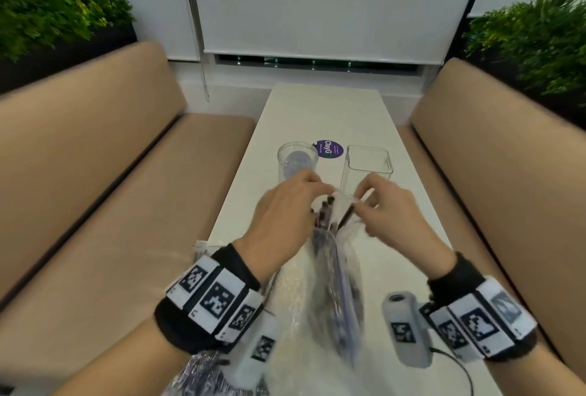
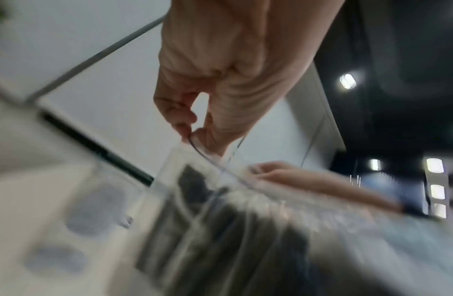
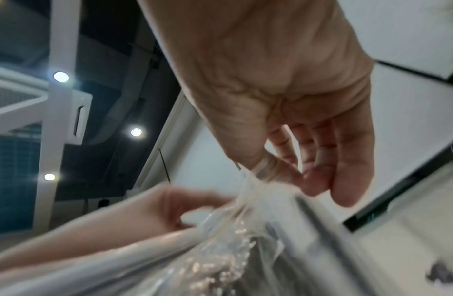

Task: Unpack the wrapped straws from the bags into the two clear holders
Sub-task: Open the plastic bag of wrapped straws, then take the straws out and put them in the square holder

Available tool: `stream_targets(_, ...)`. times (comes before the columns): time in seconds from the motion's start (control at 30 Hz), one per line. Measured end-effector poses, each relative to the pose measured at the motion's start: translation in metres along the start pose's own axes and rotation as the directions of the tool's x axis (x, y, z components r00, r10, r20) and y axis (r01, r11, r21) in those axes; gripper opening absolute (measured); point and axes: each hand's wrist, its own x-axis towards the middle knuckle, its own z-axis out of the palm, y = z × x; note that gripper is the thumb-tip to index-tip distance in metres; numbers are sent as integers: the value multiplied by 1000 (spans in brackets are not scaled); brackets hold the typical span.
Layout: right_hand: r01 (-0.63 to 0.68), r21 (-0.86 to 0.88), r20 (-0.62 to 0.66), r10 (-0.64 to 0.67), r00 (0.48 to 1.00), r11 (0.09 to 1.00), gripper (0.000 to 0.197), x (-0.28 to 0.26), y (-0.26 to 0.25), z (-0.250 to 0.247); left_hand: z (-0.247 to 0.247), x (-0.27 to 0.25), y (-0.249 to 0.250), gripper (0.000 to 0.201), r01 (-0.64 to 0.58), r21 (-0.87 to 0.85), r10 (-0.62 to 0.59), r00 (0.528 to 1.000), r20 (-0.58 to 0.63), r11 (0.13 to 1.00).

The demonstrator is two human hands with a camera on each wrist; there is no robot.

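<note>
A clear plastic bag (image 1: 329, 272) of dark wrapped straws (image 1: 326, 211) stands up from the white table (image 1: 317, 110) between my hands. My left hand (image 1: 295, 202) pinches the left side of the bag's mouth (image 2: 192, 138) between thumb and fingertips. My right hand (image 1: 377, 205) pinches the right side of the mouth (image 3: 260, 172). Behind the hands stand the two holders, a round clear cup (image 1: 297, 157) on the left and a square clear box (image 1: 369, 162) on the right, with no straws seen in either. More wrapped straws in plastic (image 1: 203, 367) lie at the near left edge.
A round purple sticker (image 1: 330, 148) lies on the table between the holders. Tan padded benches (image 1: 95, 173) run along both long sides of the narrow table. A black cable (image 1: 456, 364) trails from my right wrist over the table's near right part.
</note>
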Motion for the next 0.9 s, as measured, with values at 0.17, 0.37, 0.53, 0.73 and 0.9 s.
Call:
stream_targets(0.17,-104,-98,22,106,994,990,12,-3,29,-38,-6,-19,-42,86,64,450,-79,997,13,891)
stream_targets(0.37,-136,4,113,135,984,991,16,-14,25,-2,33,-10,-36,102,191,-206,-160,974,160,960)
stream_targets(0.53,-224,-32,97,226,969,974,26,-13,50,-14,36,-13,-61,98,114,7,-114,990,82,993)
stream_targets(0.73,-253,209,-6,260,966,944,23,-11,50,-12,29,-6,-49,105,46,-96,-17,960,280,994)
stream_targets(0.9,74,239,10,-79,997,968,23,-5,24,4,16,9,-4,60,-53,-167,110,930,350,984)
